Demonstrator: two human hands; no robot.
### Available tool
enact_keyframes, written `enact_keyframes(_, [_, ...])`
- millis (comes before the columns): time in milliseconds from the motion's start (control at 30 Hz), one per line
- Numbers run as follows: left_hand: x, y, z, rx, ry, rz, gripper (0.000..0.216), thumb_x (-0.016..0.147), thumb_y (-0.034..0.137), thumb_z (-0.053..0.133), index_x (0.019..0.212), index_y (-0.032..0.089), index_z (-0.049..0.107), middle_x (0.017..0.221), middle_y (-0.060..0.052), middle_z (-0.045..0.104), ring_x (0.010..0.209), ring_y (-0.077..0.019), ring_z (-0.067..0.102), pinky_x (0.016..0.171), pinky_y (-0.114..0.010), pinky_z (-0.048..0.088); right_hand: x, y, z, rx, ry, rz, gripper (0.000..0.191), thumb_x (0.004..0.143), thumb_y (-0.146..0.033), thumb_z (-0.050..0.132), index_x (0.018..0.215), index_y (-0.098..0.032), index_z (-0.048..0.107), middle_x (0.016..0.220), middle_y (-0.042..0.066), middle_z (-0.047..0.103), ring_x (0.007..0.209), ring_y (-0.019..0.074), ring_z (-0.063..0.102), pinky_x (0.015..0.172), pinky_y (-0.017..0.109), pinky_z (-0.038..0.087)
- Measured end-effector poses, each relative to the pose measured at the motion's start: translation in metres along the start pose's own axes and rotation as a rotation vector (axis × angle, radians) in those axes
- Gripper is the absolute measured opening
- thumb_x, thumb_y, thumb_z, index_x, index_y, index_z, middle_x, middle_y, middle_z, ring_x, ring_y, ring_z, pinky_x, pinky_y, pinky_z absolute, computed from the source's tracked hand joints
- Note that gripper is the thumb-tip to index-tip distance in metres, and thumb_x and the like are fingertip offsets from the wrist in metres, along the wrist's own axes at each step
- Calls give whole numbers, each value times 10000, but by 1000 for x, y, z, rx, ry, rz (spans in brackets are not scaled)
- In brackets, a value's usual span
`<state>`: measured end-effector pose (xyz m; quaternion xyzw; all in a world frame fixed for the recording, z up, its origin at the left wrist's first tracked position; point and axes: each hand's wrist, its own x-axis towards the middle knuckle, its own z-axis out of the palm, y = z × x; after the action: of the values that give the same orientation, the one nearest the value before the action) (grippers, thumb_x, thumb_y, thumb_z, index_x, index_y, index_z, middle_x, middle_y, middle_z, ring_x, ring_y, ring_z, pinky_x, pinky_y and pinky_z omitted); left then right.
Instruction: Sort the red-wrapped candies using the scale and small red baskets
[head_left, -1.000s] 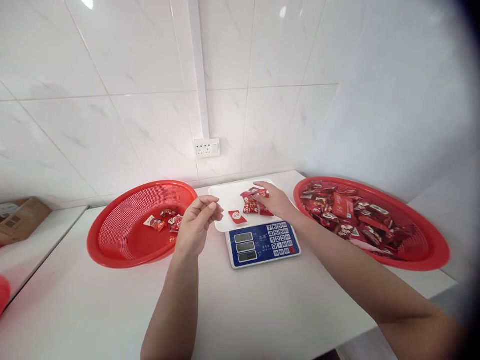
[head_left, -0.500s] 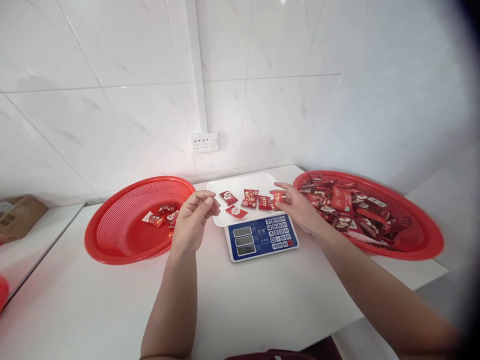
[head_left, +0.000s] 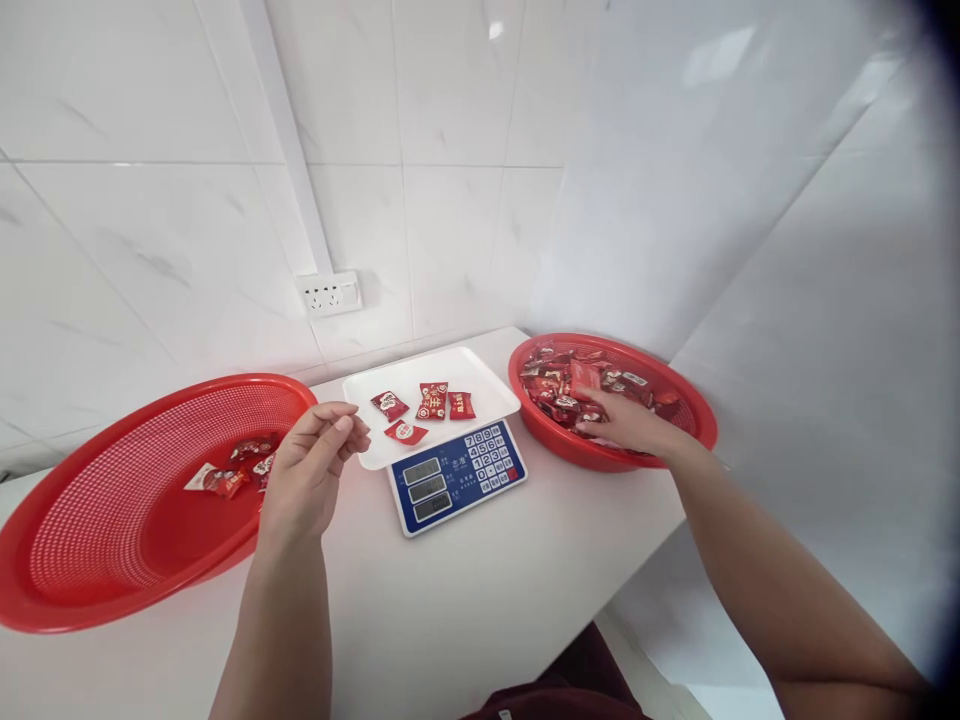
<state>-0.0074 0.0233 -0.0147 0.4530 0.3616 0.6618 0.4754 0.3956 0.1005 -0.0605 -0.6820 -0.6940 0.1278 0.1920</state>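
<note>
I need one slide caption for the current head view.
Right hand over the fuller red basket, left hand near four red packets on the scale.

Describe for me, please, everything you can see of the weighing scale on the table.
The scale stands upright, slightly turned, on the white table, between the left basket and the right basket. Its blue front panel has three grey displays, too small to read, and a keypad with one red key. The white tray on top looks plastic and bears four red packets. The left hand overlaps its left edge in view; contact is unclear.
</note>
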Motion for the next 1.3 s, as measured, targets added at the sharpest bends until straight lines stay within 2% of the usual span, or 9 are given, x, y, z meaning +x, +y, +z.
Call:
enact_keyframes(100, [1,-2,1,13,1,-1,161,696,287,719,828,208,674,708,-3,621,641,-109,559,609,-224,472,-2,-1,-1,-48,-150,41,498,710,-298,625,1202,-240,576,1055,82,684,893,290,653,713,371,527])
enact_keyframes(233, [2,-3,2,11,-7,-15,165,694,298,724,824,210,674,691,1,619,634,-104,559,616,-220,474,-5,-2,-9,119,-45,71,419,722,-271,589,1140,-252,587,925,48,699,657,201,650,545,299,511])
enact_keyframes(433, [2,-3,0,7,-18,-15,165,703,299,721,833,208,674,705,-1,623,647,-105,561,624,-217,476,-5,-1,-23,150,264,133,425,720,-315,610,1138,-240,576,1047,51,659,887,235,616,754,348,478])
enact_keyframes(667, [2,-1,-1,5,-12,-12,164,701,300,724,831,212,677,693,-1,616,644,-106,556,620,-215,476,3,4,-19,310,443,140,362,757,-322,558,1102,-214,584,1018,59,661,835,219,613,774,363,465])
enact_keyframes(767, [2,-2,-1,-6,-14,-18,163,695,296,727,824,212,676,699,0,619,644,-103,556,616,-210,473,5,4,-19,265,495,145,334,785,-281,512,1107,-230,583,1052,61,655,883,228,611,815,380,457])
enact_keyframes(867, [2,-2,-2,-7,-12,-19,159,701,291,720,830,209,675,703,-1,621,646,-103,558,616,-213,471,8,2,-15,119,437,67,273,787,-255,509,1030,-217,627,1061,69,651,951,243,597,866,389,441])
enact_keyframes(967, [2,-2,-2,-5,-13,-14,158,708,292,714,833,206,674,699,-2,623,642,-103,560,617,-215,471,12,-4,-2,-20,218,-53,245,787,-323,550,961,-200,671,1044,88,651,999,258,583,885,388,440])
enact_keyframes(1133, [2,-2,-1,0,-19,-15,173,691,300,729,826,205,675,695,-1,628,638,-101,563,617,-213,472,19,-22,24,-188,4,-90,413,723,-332,641,1119,-215,636,1314,121,516,1236,352,412,942,470,397])
enact_keyframes(1300, [2,0,-3,10,-7,-3,165,694,297,723,826,209,678,688,-1,621,637,-108,562,615,-225,474,28,-25,24,-204,35,-15,165,738,-235,591,867,-214,693,1008,136,669,1030,356,562,863,487,427])
